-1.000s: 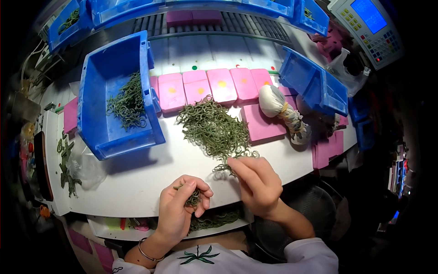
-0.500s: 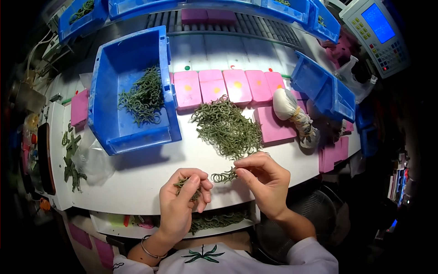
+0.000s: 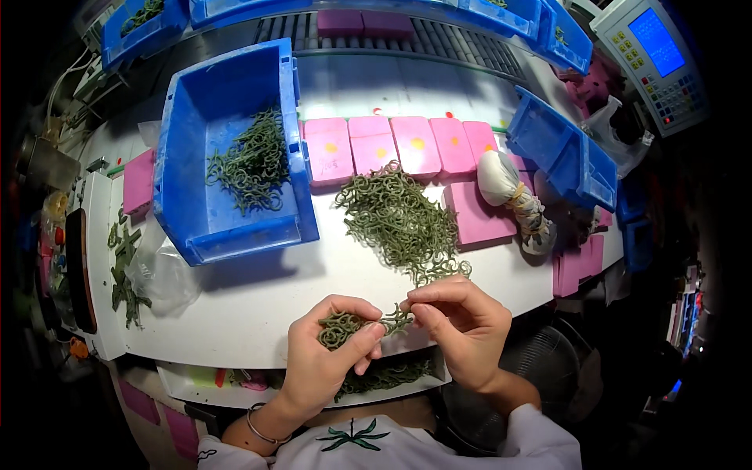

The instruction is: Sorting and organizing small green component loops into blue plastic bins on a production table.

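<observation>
A loose clump of small dark-green curved pieces (image 3: 335,329) rests in my left hand (image 3: 313,364), its fingers curled and thumb pressed over it. My right hand (image 3: 474,333) pinches the end of a few linked-looking green curved pieces (image 3: 398,318) between thumb and forefinger. These pieces bridge the gap between my two hands, reaching my left fingertips. Both hands are above the front of the white table (image 3: 243,325). Just beyond them lies a large heap of the same green pieces (image 3: 395,219), a few strays trailing toward my right hand.
A big blue bin (image 3: 180,157) with more green pieces stands tilted at left. Pink blocks (image 3: 415,145) line up behind the heap. On the right are a tied white cloth bundle (image 3: 501,180), a smaller blue bin (image 3: 560,153) and a keypad device (image 3: 658,55). An open drawer (image 3: 188,380) sits below.
My left hand has turned, showing more of its clump, and my hands have come closer together. The pieces in my right fingers now meet my left fingertips. The view has shifted slightly.
</observation>
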